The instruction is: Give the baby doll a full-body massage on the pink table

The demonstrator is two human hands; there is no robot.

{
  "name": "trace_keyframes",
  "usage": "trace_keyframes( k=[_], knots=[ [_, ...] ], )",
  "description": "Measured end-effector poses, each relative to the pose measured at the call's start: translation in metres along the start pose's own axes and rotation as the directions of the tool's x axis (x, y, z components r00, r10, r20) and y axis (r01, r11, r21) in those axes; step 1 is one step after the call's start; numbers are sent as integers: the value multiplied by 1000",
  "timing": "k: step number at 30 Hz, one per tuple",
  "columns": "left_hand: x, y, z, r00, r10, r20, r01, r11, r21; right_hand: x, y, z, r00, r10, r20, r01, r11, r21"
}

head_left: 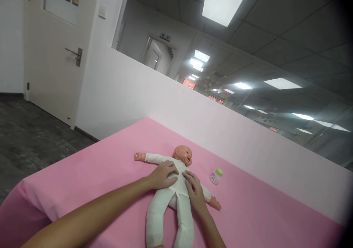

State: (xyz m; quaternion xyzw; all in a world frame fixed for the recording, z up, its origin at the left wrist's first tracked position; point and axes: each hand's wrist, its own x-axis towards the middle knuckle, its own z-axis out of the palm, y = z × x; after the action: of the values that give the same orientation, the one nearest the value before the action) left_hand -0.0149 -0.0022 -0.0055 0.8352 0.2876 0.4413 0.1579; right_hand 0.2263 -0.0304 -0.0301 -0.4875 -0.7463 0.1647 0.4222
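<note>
Doll [180, 190] cropped at bottom, torso [180, 183] partly hidden beneath left hand [163, 175] and right hand [195, 190], each grip loosely spread.

A pale door [52, 68] stands just left of a wall switch [102, 11].

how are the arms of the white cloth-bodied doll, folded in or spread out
Spread out: the doll has one arm reaching sideways and the other arm slanting outward, neither folded in.
</note>
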Motion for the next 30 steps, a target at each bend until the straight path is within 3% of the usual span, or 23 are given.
trace_keyframes(
  k=[5, 11, 20, 30],
  knots=[
    [0, -2, 5, 999, -2, -38, 1, 1000, -23, 1, 5, -1, 993, -88, -79, 86, 996, -24],
    [1, -6, 12, 999, -25, -21, 24, 999, -35, -1, 3, -2, 995, -78, -70, 76, 997, -31],
    [0, -15, 16, 970, -150, 193, 154, 988, -6, -10, -4, -3, 998, 8, 65, -12, 998, 55],
    [4, -11, 14, 991, -37, 125, 49, 994, -99, -6, -12, -6, 997, 40, 63, -46, 994, 100]
  ],
)
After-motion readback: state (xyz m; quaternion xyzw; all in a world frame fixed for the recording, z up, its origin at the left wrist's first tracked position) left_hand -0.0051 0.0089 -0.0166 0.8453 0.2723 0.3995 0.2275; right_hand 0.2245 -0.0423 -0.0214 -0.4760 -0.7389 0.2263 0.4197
